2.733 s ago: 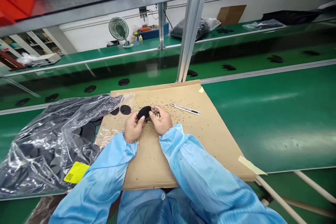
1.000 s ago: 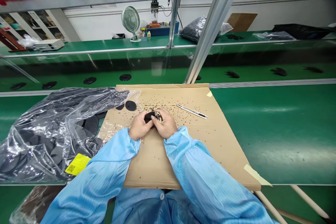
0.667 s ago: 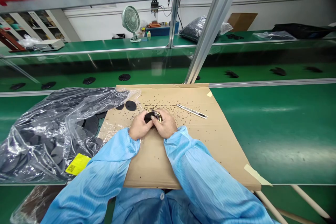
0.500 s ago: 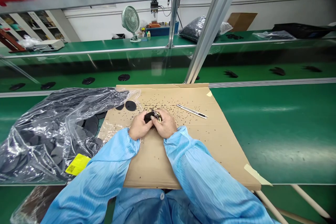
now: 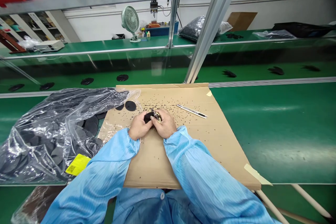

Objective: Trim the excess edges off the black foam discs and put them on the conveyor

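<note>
My left hand (image 5: pixel 138 126) is closed around a black disc (image 5: pixel 148 117), bent or tilted between the fingers. Pressed close against it, my right hand (image 5: pixel 167 124) grips a small tool (image 5: pixel 158 116) with a shiny, yellowish metal part; the fingers cover most of it, so its kind is unclear. Both hands are over a brown cardboard sheet (image 5: pixel 157 171). Tiny black scraps (image 5: pixel 168 107) lie scattered around and beyond the hands. A slim utility knife (image 5: pixel 192 111) rests to their right. Near the bag's mouth lies a loose black disc (image 5: pixel 130 105).
On the left, a clear plastic bag (image 5: pixel 70 112) full of black discs overlaps the cardboard and carries a yellow label (image 5: pixel 78 164). Behind a metal post (image 5: pixel 210 24), black pieces (image 5: pixel 122 77) sit on a green conveyor belt (image 5: pixel 147 71). A fan (image 5: pixel 130 21) stands farther back.
Black pieces on the far conveyor have shifted slightly left. My hands stay in nearly the same place, with only a slight movement of the fingers and the disc.
</note>
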The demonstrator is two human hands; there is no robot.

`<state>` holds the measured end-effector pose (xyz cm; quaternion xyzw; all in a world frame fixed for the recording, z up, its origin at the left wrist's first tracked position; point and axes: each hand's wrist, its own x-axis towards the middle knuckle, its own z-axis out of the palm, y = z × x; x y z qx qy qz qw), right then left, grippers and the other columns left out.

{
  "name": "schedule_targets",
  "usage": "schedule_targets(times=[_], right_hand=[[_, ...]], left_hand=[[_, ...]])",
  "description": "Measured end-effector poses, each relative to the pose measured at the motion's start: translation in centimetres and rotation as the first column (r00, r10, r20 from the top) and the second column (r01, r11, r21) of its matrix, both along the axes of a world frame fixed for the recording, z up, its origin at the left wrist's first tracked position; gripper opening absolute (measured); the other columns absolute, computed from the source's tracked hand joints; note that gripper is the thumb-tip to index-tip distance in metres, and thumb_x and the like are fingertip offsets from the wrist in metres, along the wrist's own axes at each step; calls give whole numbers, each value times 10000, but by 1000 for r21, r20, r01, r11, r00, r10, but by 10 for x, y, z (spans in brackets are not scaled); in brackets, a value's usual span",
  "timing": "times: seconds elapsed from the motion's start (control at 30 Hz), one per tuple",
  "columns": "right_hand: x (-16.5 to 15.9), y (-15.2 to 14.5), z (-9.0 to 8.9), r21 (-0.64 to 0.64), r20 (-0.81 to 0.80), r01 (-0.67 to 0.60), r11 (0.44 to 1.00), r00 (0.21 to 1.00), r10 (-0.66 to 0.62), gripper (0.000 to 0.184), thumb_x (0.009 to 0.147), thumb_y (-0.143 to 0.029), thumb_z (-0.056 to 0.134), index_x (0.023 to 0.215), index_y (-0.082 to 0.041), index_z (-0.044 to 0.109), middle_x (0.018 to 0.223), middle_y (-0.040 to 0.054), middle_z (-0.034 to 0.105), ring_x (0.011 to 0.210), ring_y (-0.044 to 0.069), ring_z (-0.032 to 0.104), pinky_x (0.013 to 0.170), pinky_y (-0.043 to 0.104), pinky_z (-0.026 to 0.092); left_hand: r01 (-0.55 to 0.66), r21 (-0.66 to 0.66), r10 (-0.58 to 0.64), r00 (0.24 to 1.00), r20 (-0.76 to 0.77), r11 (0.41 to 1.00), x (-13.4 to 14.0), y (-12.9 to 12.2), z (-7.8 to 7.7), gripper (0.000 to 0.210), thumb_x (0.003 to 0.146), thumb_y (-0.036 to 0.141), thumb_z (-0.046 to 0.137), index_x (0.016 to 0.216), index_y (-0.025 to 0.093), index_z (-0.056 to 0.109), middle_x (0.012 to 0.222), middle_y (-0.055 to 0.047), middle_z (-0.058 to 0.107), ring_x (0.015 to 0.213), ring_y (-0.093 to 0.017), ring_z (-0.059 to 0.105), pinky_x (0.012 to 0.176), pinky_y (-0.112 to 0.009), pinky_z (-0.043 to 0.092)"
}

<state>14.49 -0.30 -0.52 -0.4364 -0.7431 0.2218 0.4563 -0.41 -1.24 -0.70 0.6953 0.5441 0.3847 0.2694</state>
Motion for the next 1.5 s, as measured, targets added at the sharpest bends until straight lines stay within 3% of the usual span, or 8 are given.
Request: schedule_targets(times=[1.5], right_hand=[[0, -1, 1, -11, 7, -2, 1000, 1000, 2, 136, 805, -242, 553, 919, -201, 614, 911, 68, 624, 878, 220, 567, 808, 354, 458]], left_hand=[[-4, 4, 4, 1000, -19, 1000, 0, 0, -2, 200, 791, 297, 577, 949, 180, 612, 906, -50, 682, 850, -196, 628, 770, -301, 489]])
